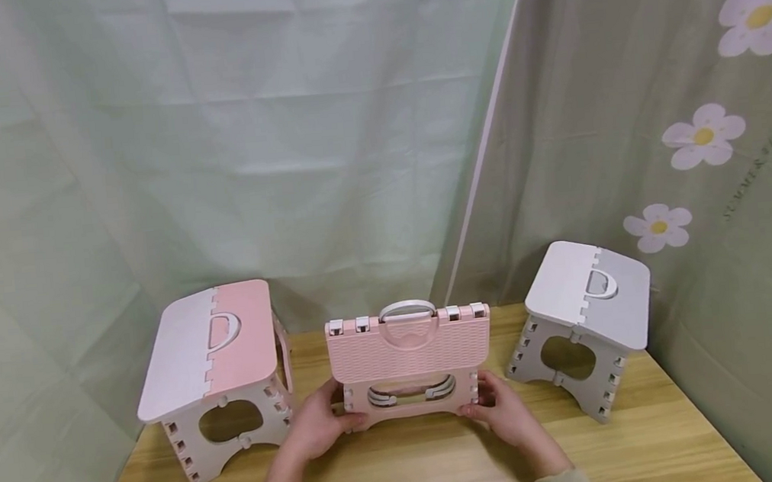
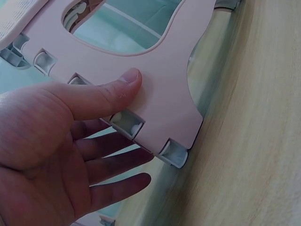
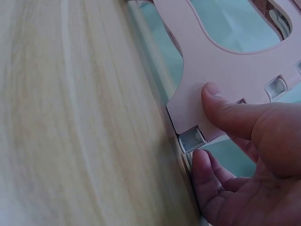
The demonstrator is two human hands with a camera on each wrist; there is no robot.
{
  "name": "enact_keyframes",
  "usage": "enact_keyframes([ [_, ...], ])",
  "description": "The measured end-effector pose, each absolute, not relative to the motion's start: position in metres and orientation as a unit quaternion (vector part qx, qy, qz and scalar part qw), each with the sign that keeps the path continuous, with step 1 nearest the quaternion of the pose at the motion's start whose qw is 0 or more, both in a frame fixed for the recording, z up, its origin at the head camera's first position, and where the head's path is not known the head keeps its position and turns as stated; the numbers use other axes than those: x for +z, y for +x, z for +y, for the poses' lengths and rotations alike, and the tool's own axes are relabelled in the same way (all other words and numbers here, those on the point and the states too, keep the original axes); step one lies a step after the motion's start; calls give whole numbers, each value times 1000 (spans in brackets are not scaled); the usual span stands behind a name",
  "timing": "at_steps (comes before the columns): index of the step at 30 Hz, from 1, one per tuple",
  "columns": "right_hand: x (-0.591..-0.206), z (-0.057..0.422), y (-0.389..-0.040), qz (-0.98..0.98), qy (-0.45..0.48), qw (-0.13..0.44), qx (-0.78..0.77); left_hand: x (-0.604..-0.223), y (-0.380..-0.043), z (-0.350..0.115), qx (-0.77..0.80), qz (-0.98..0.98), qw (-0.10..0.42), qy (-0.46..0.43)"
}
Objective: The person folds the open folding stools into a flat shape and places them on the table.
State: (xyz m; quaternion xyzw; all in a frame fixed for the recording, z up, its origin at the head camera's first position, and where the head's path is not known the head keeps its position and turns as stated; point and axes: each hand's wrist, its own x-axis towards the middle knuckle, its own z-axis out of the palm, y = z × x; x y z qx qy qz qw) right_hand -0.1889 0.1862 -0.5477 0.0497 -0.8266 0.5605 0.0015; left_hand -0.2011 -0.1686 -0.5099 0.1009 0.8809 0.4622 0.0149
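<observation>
A pink folding stool [image 1: 362, 356] stands folded nearly flat and upright on the table in front of me, its white carry handle [image 1: 406, 306] at the top. My left hand [image 1: 317, 424] grips its lower left edge. In the left wrist view the thumb [image 2: 115, 94] presses on the pink leg panel [image 2: 162, 89], with the fingers spread behind the hinged edge. On the lower right edge, my right hand [image 1: 509, 416] holds the stool the same way. The right wrist view shows that thumb [image 3: 225, 110] on the panel [image 3: 207, 66] and the other fingers bent behind it.
An unfolded pink-and-white stool [image 1: 247, 353] stands at left on the wooden table [image 1: 413, 468]. At right is an unfolded grey-and-white stool [image 1: 622, 304]. A pale green curtain [image 1: 283, 166] hangs behind, and a flowered curtain [image 1: 574, 102] borders the right side.
</observation>
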Motion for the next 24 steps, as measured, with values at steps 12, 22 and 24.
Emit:
enact_keyframes([
  [12,-550,186,-189,-824,49,-5,565,-512,-203,-170,474,871,30,126],
  [22,-549,186,-188,-827,40,-8,560,-516,-204,-170,450,883,31,130],
  [24,-548,186,-187,-825,42,-6,563,-517,-204,-170,451,882,35,129],
])
